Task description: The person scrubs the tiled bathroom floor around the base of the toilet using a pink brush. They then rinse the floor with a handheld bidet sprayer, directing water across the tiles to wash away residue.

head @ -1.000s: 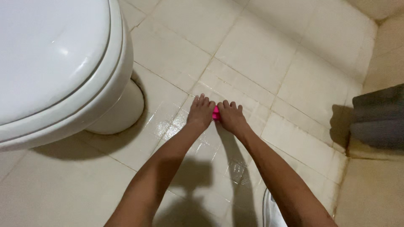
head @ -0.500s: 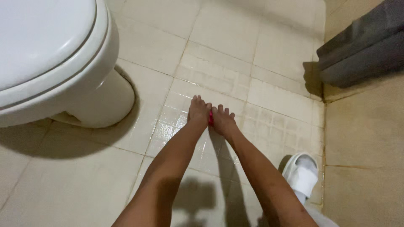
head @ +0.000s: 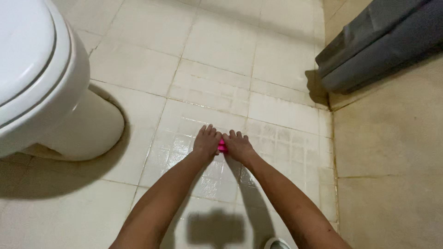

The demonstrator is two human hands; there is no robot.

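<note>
Pale square floor tiles (head: 138, 64) fill most of the view, wet and glossy where the hands work and duller toward the far end, with a white toilet (head: 41, 92) at the left and a folded grey cloth (head: 383, 46) lying on a raised ledge at the right. Compared with a second ago the hands sit further from the toilet base and closer to the beige ledge (head: 392, 152), and the wet sheen now reaches across more of the tile beneath them, which suggests the scrubbing is moving rightward tile by tile. The left hand (head: 206, 141) and the right hand (head: 237, 145) press side by side, palms down, fingers stretched forward and only slightly spread. Between them a small pink scrubber (head: 222, 146) shows as a narrow sliver, pinned against the floor and squeezed from both sides; the grip is a flat downward press from two palms, not a pinch of fingertips. Most of the scrubber is hidden under the hands, so its full shape cannot be told. A white slipper (head: 277, 243) peeks in at the bottom edge.
</note>
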